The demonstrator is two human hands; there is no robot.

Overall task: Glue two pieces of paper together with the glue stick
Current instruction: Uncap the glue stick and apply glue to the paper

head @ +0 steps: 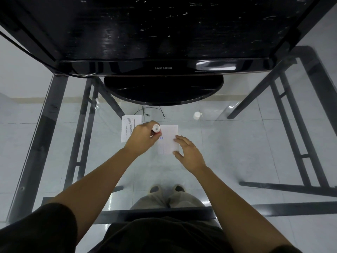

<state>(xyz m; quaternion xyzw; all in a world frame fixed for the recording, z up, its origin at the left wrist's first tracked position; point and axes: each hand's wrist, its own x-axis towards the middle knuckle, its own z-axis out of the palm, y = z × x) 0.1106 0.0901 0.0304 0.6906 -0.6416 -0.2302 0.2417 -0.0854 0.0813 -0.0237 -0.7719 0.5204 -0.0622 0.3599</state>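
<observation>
Head view: our left hand [141, 138] grips the glue stick [156, 130], fingers closed, at the right paper [168, 138]; right hand [188, 152], fingers spread, pins it. Gluing looks underway; the left paper [127, 128] lies just beside, unjoined.

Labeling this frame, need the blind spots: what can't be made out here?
Head view only:
- Glue stick tip: hidden under the left hand; contact with the right paper unclear.
- Left paper: right part covered by that hand; print too small.
- Right hand covers the right paper's near corner.
- Monitor: top cut off.
</observation>
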